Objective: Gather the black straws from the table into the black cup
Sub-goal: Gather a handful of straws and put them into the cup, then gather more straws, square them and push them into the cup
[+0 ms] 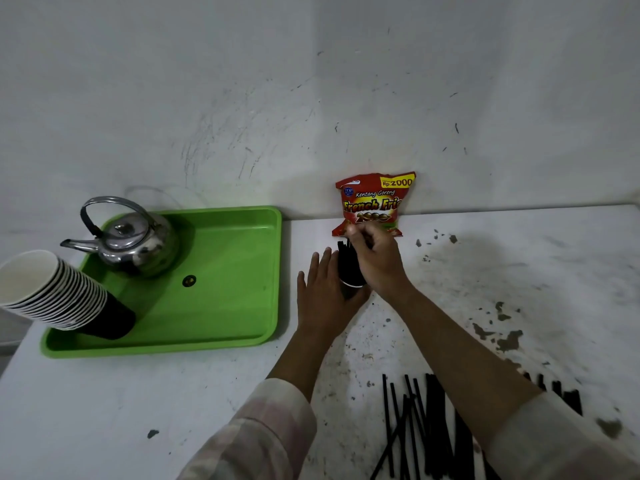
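Left hand (320, 292) flat against the black cup (349, 271) (upright) — right hand (375, 259) grip pinching straws (344, 249) inside.

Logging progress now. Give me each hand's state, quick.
Left hand: open, flat against the black cup.
Right hand: fingers closed on black straws at the cup.

A modest drinks stall or home pantry corner: a scuffed, chipped white worktop (519, 271) set against a marked, bare wall (277, 98). At left, a green tray (235, 306) carries a steel kettle (135, 240) and a stack of paper cups (59, 292); a priced snack packet (375, 202) leans against the far wall, and black straws (429, 427) lie near.
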